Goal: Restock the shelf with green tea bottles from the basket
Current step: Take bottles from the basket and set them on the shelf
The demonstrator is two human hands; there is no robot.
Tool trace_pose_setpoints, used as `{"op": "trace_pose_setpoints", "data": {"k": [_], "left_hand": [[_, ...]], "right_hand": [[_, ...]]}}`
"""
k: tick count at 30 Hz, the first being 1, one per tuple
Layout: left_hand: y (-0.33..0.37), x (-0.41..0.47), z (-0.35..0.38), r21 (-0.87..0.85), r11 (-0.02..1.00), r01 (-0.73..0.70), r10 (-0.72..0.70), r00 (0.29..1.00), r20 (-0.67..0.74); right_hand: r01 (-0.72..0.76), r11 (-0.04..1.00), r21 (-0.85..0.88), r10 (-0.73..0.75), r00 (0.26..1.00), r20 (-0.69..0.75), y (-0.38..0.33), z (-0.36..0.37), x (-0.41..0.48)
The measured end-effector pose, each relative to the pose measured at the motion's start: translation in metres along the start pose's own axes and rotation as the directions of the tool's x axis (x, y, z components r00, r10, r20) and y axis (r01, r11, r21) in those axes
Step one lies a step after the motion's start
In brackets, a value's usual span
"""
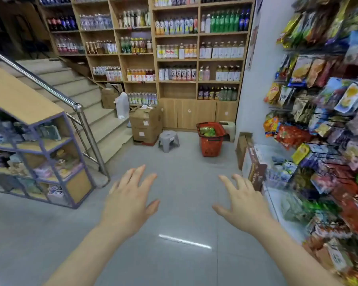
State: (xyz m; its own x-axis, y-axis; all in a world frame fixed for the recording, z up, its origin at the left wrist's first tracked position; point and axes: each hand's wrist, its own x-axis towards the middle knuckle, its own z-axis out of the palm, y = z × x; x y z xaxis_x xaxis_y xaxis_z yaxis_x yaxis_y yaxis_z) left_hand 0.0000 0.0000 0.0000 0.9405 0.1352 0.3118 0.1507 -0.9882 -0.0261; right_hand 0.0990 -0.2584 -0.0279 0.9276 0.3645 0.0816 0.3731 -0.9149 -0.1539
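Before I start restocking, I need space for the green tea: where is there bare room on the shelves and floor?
One shelf compartment is bare, above the cabinet doors, left of the dark and green bottles. The floor in front of the red basket is free. Crowded: boxes and stool left of it, snack rack on the right.

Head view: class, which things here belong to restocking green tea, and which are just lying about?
Belong: red basket, green tea bottles in it, wooden shelf, left hand, right hand.
Lying about: grey stool, cardboard boxes, snack rack, stairs.
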Motion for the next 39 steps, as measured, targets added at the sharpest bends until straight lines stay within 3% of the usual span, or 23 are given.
{"op": "trace_pose_setpoints", "data": {"k": [5,9,13,15,18,21,31,37,39], "left_hand": [[-0.051,0.118,0.077,0.062,0.995,-0.078,0.071,0.991,0.113],[-0.083,0.223,0.12,-0.126,0.992,0.008,0.009,0.991,0.133],[-0.104,0.327,0.157,-0.272,0.96,0.059,-0.034,0.995,0.097],[-0.11,0.376,0.178,-0.323,0.946,0.035,0.0,0.994,0.108],[-0.112,0.443,0.215,-0.435,0.9,-0.001,0.067,0.988,0.136],[-0.106,0.522,0.258,-0.489,0.87,-0.063,0.134,0.984,0.113],[-0.062,0.825,0.368,-0.369,0.909,-0.195,0.273,0.946,0.173],[-0.06,0.98,0.441,-0.523,0.843,-0.128,0.282,0.932,0.226],[-0.065,1.034,0.474,-0.547,0.829,-0.114,0.28,0.932,0.23]], "right_hand": [[-0.125,0.991,0.038,0.124,0.992,0.037,-0.005,0.041,0.133],[-0.272,0.945,0.18,0.272,0.962,0.02,-0.006,0.054,0.243],[-0.344,0.915,0.211,0.355,0.935,-0.015,0.004,0.055,0.329],[-0.363,0.899,0.244,0.381,0.924,-0.029,0.014,0.057,0.369],[-0.36,0.801,0.479,0.414,0.91,-0.007,0.036,0.068,0.425],[-0.331,0.736,0.59,0.437,0.899,-0.04,0.065,0.089,0.496],[-0.487,0.737,0.469,0.504,0.858,0.099,0.177,0.14,0.772],[-0.56,0.548,0.621,0.526,0.808,0.264,0.206,0.168,0.924],[-0.557,0.429,0.711,0.573,0.776,0.263,0.21,0.188,0.982]]}}
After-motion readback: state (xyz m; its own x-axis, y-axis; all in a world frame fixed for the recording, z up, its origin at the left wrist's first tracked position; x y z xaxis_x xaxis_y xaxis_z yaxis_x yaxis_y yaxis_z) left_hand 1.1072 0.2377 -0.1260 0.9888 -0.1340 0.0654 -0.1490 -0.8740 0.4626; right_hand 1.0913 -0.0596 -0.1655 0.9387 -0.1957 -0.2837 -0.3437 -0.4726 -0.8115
